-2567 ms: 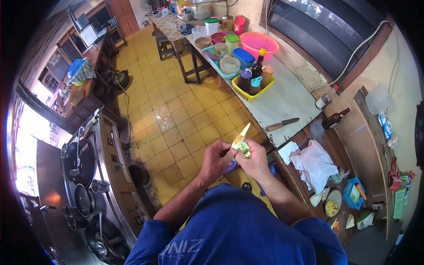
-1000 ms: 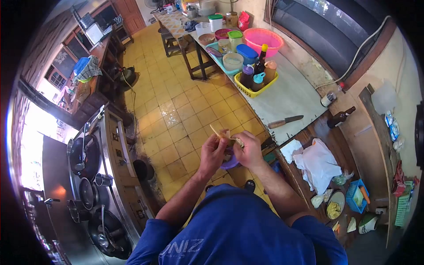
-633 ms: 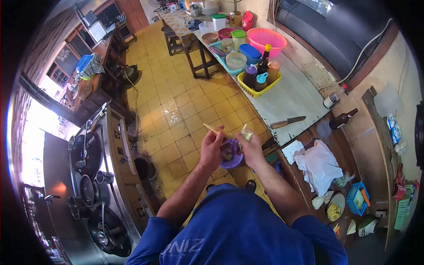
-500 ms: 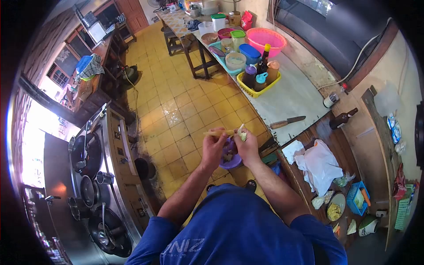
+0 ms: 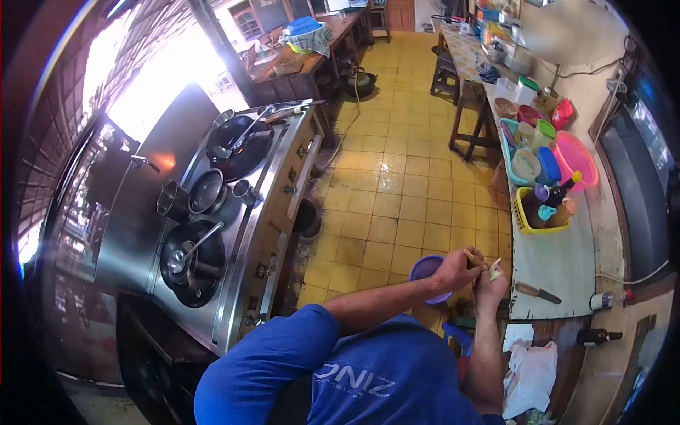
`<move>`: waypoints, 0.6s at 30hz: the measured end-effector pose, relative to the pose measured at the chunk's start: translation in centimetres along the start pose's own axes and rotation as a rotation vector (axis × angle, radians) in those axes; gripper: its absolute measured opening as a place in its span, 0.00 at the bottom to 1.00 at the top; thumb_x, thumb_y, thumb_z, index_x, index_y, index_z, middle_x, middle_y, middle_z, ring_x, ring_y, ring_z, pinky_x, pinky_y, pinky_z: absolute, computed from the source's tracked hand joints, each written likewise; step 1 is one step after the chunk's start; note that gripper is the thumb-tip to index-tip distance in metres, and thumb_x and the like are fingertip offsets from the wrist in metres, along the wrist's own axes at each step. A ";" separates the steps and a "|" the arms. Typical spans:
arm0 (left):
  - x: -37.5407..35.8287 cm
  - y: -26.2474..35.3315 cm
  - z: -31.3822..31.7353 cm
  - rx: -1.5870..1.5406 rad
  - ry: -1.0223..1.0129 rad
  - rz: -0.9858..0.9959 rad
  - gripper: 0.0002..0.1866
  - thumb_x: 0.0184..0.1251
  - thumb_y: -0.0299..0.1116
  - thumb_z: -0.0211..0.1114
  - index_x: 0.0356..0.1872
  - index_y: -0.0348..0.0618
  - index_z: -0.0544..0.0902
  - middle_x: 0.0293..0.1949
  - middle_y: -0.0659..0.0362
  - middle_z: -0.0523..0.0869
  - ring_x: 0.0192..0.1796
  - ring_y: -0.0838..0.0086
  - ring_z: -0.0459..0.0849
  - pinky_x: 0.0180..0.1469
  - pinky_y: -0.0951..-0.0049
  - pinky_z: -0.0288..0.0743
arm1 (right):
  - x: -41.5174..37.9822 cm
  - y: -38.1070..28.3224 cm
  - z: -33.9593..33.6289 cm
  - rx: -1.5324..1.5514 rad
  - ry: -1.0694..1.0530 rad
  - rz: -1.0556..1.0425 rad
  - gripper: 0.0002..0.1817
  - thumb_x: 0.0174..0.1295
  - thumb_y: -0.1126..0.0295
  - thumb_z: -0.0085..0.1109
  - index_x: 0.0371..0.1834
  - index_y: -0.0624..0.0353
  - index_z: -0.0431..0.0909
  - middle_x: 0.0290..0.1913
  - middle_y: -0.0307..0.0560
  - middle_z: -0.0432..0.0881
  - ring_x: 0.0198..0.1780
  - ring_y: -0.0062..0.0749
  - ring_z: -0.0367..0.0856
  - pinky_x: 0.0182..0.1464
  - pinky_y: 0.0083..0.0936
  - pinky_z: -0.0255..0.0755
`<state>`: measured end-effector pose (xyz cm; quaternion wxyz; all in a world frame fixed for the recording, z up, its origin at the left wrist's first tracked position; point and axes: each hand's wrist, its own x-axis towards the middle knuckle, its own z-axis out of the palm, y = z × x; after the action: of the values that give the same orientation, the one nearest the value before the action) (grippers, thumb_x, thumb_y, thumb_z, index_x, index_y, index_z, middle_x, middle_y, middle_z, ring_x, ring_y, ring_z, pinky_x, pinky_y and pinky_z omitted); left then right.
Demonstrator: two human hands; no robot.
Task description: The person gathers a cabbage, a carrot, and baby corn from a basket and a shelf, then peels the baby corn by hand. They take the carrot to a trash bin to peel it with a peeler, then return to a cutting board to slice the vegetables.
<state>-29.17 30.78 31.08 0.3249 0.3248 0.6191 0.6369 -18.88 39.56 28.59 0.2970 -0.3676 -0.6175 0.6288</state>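
Note:
My left hand (image 5: 459,272) is closed around a slim tan stick-like thing (image 5: 473,256), too small here to name. Close beside it, my right hand (image 5: 490,286) grips a small pale green-white vegetable piece (image 5: 494,273), with a thin white end poking up. The two hands nearly touch, and the tan thing points towards the pale piece. Below and to the left of them is a purple basin (image 5: 418,266), partly covered by my left hand and forearm. A knife with a wooden handle (image 5: 538,292) lies on the pale tabletop to the right of my hands.
At left a steel stove (image 5: 234,273) carries woks (image 5: 241,146), pans and ladles. On the right table are a yellow basket (image 5: 544,228) of bottles, a pink basin (image 5: 575,159) and tubs. A white plastic bag (image 5: 530,379) and dark bottle (image 5: 598,336) lie nearer me.
My view has swung left, so the stove shows more fully and the room has shifted right. Both hands keep their hold and are now to the right of the purple basin, rather than over it.

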 end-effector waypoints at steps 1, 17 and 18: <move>0.0 -0.2 0.1 0.051 0.012 -0.001 0.09 0.58 0.29 0.65 0.38 0.37 0.81 0.35 0.53 0.87 0.38 0.74 0.85 0.43 0.73 0.78 | 0.2 0.3 0.1 -0.002 -0.004 -0.002 0.08 0.59 0.77 0.52 0.38 0.63 0.79 0.26 0.35 0.76 0.24 0.15 0.71 0.24 0.16 0.62; 2.1 -7.2 -0.1 -0.230 -0.276 -0.451 0.07 0.66 0.27 0.63 0.42 0.35 0.79 0.36 0.59 0.84 0.35 0.80 0.80 0.36 0.78 0.76 | -0.3 6.5 -2.0 -0.009 0.059 0.107 0.03 0.58 0.76 0.55 0.32 0.62 0.77 0.23 0.33 0.75 0.22 0.15 0.69 0.23 0.21 0.64; 2.4 -6.9 -0.3 -0.205 -0.295 -0.466 0.07 0.66 0.27 0.63 0.42 0.35 0.79 0.35 0.59 0.84 0.34 0.80 0.79 0.36 0.78 0.75 | -0.2 6.7 -1.8 -0.268 0.063 -0.028 0.02 0.58 0.76 0.54 0.31 0.62 0.77 0.21 0.32 0.73 0.21 0.15 0.68 0.23 0.20 0.63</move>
<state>-30.74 32.74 24.16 0.5799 0.2286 0.5555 0.5503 -16.74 40.01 21.98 0.2733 -0.4151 -0.6911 0.5248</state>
